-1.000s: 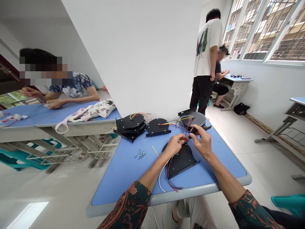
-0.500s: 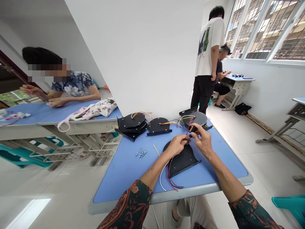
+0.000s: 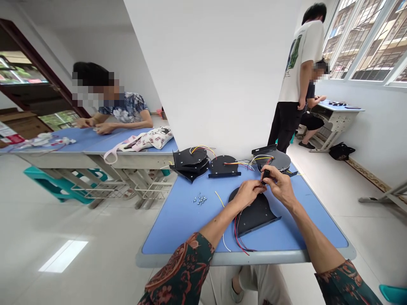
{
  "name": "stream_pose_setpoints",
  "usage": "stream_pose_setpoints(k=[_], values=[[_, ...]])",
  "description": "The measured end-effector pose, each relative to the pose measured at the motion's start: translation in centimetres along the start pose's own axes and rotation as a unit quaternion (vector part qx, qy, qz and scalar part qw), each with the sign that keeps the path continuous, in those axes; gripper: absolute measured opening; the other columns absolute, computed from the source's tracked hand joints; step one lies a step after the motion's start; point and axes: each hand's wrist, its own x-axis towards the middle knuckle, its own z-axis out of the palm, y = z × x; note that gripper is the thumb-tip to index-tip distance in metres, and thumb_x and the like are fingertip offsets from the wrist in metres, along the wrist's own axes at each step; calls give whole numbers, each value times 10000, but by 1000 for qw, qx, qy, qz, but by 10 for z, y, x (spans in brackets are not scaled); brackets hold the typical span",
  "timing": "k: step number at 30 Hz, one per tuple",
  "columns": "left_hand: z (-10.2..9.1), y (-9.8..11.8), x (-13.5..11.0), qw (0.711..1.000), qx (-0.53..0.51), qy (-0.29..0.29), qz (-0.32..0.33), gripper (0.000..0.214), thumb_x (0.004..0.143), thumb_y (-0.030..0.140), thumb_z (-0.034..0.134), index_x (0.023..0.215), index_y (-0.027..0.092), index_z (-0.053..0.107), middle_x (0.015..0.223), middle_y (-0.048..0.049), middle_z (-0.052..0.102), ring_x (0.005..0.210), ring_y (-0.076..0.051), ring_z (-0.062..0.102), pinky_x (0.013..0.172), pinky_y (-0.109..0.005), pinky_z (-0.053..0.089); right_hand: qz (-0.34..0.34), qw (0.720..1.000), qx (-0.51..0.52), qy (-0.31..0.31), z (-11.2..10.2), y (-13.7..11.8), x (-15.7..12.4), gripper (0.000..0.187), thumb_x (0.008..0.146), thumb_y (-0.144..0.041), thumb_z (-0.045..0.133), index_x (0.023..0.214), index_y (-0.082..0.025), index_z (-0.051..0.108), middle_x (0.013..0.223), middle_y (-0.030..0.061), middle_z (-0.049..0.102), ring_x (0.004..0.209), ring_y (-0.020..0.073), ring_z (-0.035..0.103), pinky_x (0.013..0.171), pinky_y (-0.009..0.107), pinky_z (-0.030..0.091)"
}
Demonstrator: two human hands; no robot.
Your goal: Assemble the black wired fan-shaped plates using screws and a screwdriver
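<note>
A black metal plate [image 3: 257,214] with a rounded far side and a straight raised edge lies on the blue desk in front of me. My right hand [image 3: 280,186] is closed around a short black-handled screwdriver [image 3: 266,174], held tilted over the plate's far side. Close beside its lower end, my left hand [image 3: 249,192] rests on the plate with fingers pinched together; what they hold, if anything, is hidden. Red, white and dark wires [image 3: 238,239] trail from under the plate toward me. A yellow wire [image 3: 219,198] sticks out to its left.
Small silver screws [image 3: 200,199] lie in a loose pile at left. Along the back stand stacked black plates [image 3: 190,159], another wired plate [image 3: 224,166] and a grey-topped one [image 3: 276,159]. A person sits at the desks [image 3: 92,146] to the left; two others are at right.
My view has swung left, so everything sits farther right. The screwdriver stands a little more upright in my right hand. Both hands stay at the plate's far side.
</note>
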Motion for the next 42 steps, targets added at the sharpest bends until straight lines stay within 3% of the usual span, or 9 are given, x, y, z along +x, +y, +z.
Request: stream_pose_setpoints(k=[7,12,17,20,22,26,30,38,42], values=[[3,-4,3,999,21,27,10,261,926,262,573,779,143,752,757,-20,721,729,-163,608,751,-255,456,5,998,-28,61,3,-11,-1,269,927,-308,617,1176,-230,681,911,32,718,705,172,631,722,301,535],[3,-6,4,999,31,33,16,326,952,324,554,728,139,702,708,-6,663,697,-148,563,695,-248,403,-7,991,-71,113,7,-21,4,216,910,-308,658,1086,-235,759,827,40,733,675,181,629,721,311,535],[2,-4,5,999,36,26,-6,317,924,372,597,718,143,672,654,13,603,641,-134,504,643,-250,357,9,998,32,53,2,-14,8,168,909,-275,624,998,-219,755,793,23,723,675,163,646,710,294,528],[2,-3,6,999,29,17,-16,306,911,400,611,754,147,680,682,6,625,655,-143,526,654,-257,371,14,983,179,-26,-4,-8,7,244,940,-376,606,1063,-203,726,807,33,707,701,171,653,678,300,541],[2,-2,6,999,25,12,-15,303,914,400,612,758,149,677,694,2,634,663,-147,540,666,-261,385,27,971,232,-45,-6,-8,5,308,958,-420,589,1145,-203,701,851,46,718,738,180,664,690,313,551],[2,0,5,999,38,13,-2,281,923,367,622,739,156,643,679,11,616,649,-138,520,656,-254,379,56,986,152,30,-2,-14,2,295,928,-418,655,1134,-214,713,933,53,736,827,191,667,794,336,551],[2,1,5,998,52,21,-9,288,917,349,637,703,157,615,636,22,575,618,-128,477,641,-254,367,64,988,64,122,1,-15,2,228,843,-402,749,968,-211,742,865,37,685,758,178,628,743,320,549],[2,-1,4,1000,11,-11,6,287,949,314,542,790,156,720,799,-28,719,798,-178,637,796,-269,462,68,978,198,5,-7,-8,1,278,924,-416,617,1018,-196,759,873,53,732,800,197,684,731,318,558],[3,-2,6,999,48,5,-8,253,929,299,572,786,146,713,768,-20,708,746,-170,610,759,-269,460,45,988,144,35,-3,-16,-2,287,923,-422,649,1109,-223,740,979,62,742,892,209,678,807,340,552]])
